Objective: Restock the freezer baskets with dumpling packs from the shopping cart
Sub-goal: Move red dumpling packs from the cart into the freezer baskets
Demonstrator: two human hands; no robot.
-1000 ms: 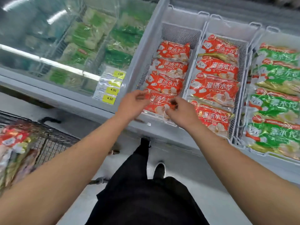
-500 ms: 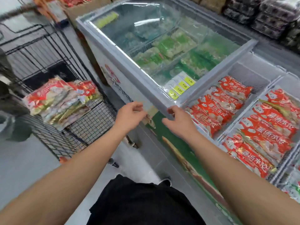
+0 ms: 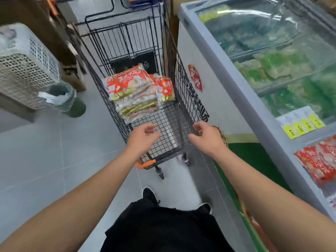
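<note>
Your left hand [image 3: 142, 138] and right hand [image 3: 208, 137] hover loose-fingered and empty over one wire shopping cart [image 3: 170, 124] holding one stack of dumpling packs [image 3: 135, 93], on grey floor tiles [image 3: 36, 160] just beside the chest freezer [image 3: 214, 75].

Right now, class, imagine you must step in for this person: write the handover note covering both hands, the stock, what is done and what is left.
Left hand: empty, fingers loosely curled, above the near end of the shopping cart.
Right hand: empty, same pose, by the cart's right rim.
Dumpling packs: a stack of red ones lies in the cart, further in than both hands.
Freezer: stands right of the cart; red packs already lie in its open section.
Done: some stock is in.
Left: take a grip on the cart's packs and carry them to the baskets.
</note>
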